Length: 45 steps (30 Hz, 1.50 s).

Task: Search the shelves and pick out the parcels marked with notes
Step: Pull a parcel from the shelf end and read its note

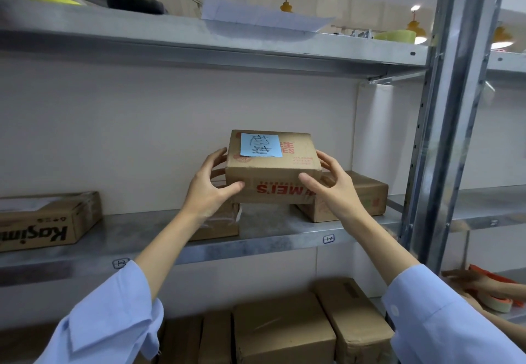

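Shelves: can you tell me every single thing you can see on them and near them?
shelves: three levels, grey metal, filling the view
held box: one, brown, held above the middle shelf
note: one, blue, on top of the held box
other boxes: three, brown, on the middle shelf, one far left, one behind the left hand, one right
lower boxes: several, brown, on the bottom shelf
paper: a few sheets, white, top shelf
tape roll: one, yellowish, top shelf right
tape dispenser: one, orange, lower right, beside another person's hand
left hand: one, fingers round the held box's left side
right hand: one, fingers round its right side
sleeves: two, light blue, bottom corners
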{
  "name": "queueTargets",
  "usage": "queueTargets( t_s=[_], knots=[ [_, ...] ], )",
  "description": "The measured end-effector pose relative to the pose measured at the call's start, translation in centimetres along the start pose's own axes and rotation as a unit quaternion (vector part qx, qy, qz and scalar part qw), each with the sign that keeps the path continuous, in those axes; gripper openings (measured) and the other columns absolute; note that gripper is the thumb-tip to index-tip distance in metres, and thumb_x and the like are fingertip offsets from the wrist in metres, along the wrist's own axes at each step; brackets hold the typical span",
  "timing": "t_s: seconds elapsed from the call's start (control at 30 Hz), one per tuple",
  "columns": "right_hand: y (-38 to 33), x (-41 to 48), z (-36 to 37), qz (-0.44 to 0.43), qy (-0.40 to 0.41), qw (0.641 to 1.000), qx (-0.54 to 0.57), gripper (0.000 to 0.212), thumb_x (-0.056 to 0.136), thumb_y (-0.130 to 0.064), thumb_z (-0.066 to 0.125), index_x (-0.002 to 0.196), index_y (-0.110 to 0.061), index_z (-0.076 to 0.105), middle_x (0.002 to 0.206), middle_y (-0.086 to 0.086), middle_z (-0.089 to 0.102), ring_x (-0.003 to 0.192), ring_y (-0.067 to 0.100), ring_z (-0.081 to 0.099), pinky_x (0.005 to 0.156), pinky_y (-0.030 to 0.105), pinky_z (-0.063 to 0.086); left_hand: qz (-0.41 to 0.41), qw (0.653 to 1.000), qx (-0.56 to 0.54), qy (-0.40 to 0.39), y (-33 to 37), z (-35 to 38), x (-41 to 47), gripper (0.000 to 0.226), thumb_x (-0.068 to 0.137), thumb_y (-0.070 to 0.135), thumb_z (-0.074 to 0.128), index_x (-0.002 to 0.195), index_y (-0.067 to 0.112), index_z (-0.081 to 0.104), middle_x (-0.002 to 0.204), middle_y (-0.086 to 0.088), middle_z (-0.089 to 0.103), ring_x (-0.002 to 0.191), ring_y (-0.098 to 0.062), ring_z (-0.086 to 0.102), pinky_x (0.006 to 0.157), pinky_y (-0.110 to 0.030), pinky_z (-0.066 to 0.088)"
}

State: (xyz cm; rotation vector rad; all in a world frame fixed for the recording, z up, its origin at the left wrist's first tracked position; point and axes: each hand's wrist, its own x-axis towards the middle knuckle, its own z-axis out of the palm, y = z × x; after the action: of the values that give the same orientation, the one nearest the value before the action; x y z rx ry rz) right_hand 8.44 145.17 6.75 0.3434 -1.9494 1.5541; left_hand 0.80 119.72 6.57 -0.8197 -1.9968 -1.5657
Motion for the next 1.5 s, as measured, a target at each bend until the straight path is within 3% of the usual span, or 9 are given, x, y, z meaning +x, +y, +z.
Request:
queueTargets(
  t_s=[0.13,0.27,0.5,0.73,0.83,1.0,1.23,1.4,1.5],
  knots=[
    [0.2,0.2,0.4,-0.017,0.031,0.999,-0.017,0.081,0.069,-0.02,0.088,0.139,-0.022,0.047,0.126,-0.011,0.058,0.105,-0.008,0.059,0.075,0.016,0.054,0.001,0.999,-0.039,-0.034,0.4,-0.5,-0.3,0.074,0.065,0.033,0.078,0.133,0.024,0.052,0.133,0.011,0.058,0.124,-0.005,0.053,0.107,-0.044,0.044],
    [0.2,0.3,0.1,-0.015,0.043,0.999,0.018,0.075,0.071,-0.014,0.085,0.137,-0.021,0.05,0.123,-0.009,0.061,0.102,-0.005,0.063,0.076,0.017,0.054,-0.021,0.994,-0.077,-0.079,0.5,-1.9,-0.2,0.07,0.067,0.043,0.073,0.133,0.028,0.055,0.135,0.013,0.058,0.127,-0.012,0.054,0.107,-0.047,0.044],
    [0.4,0.1,-0.4,-0.012,-0.011,0.999,0.04,0.071,0.074,-0.007,0.082,0.137,-0.02,0.051,0.13,0.001,0.061,0.11,0.006,0.064,0.078,0.02,0.054,-0.002,0.995,-0.061,-0.073,0.0,-3.3,1.0,0.075,0.077,0.008,0.077,0.14,0.03,0.044,0.141,0.008,0.048,0.128,-0.01,0.05,0.107,-0.045,0.044],
    [0.8,0.4,-0.6,-0.039,0.006,0.999,0.017,0.077,0.07,0.0,0.083,0.138,-0.014,0.049,0.128,-0.002,0.061,0.115,0.006,0.061,0.086,0.018,0.051,-0.008,0.991,-0.052,-0.123,0.2,-4.0,1.0,0.1,0.053,0.038,0.083,0.143,0.028,0.041,0.137,0.005,0.053,0.119,-0.009,0.059,0.092,-0.023,0.052],
    [0.8,0.8,-0.4,-0.057,0.037,0.998,-0.012,0.066,0.07,-0.004,0.085,0.128,-0.013,0.056,0.122,-0.004,0.065,0.114,0.013,0.062,0.091,0.025,0.053,0.011,0.992,-0.063,-0.112,0.3,-4.0,0.8,0.083,0.055,0.034,0.085,0.13,0.025,0.053,0.131,0.006,0.058,0.12,-0.014,0.059,0.1,-0.026,0.049],
    [0.4,0.7,0.1,-0.085,0.122,0.987,-0.067,0.068,0.066,-0.027,0.09,0.123,-0.023,0.054,0.121,-0.01,0.062,0.107,0.008,0.063,0.084,0.023,0.054,0.021,0.995,-0.041,-0.087,0.2,-3.8,0.4,0.065,0.054,0.034,0.086,0.111,0.028,0.054,0.122,0.005,0.061,0.117,-0.019,0.059,0.093,-0.029,0.05],
    [0.3,0.9,1.1,-0.074,0.103,0.991,-0.04,0.059,0.071,-0.024,0.087,0.117,-0.017,0.05,0.112,-0.003,0.063,0.099,0.01,0.068,0.094,0.041,0.054,0.027,0.996,-0.036,-0.072,0.1,-3.2,-0.5,0.074,0.065,0.012,0.088,0.128,0.023,0.051,0.127,0.007,0.06,0.113,-0.008,0.061,0.09,-0.022,0.05],
    [0.5,0.7,2.1,-0.073,0.057,0.995,-0.037,0.045,0.082,-0.022,0.078,0.12,-0.019,0.056,0.123,-0.01,0.061,0.109,0.008,0.064,0.097,0.04,0.052,0.031,0.997,-0.016,-0.068,0.6,-3.0,-0.8,0.074,0.068,0.014,0.085,0.131,0.03,0.051,0.13,0.01,0.06,0.117,-0.004,0.058,0.099,-0.024,0.049],
    [0.7,0.3,2.6,-0.077,0.039,0.996,-0.031,0.046,0.085,-0.027,0.074,0.127,-0.024,0.055,0.13,-0.013,0.058,0.11,0.009,0.063,0.097,0.034,0.052,0.026,0.999,0.004,-0.047,0.8,-2.7,-1.3,0.072,0.067,0.023,0.083,0.131,0.031,0.051,0.128,0.018,0.059,0.125,-0.006,0.052,0.106,-0.036,0.045]
  ],
)
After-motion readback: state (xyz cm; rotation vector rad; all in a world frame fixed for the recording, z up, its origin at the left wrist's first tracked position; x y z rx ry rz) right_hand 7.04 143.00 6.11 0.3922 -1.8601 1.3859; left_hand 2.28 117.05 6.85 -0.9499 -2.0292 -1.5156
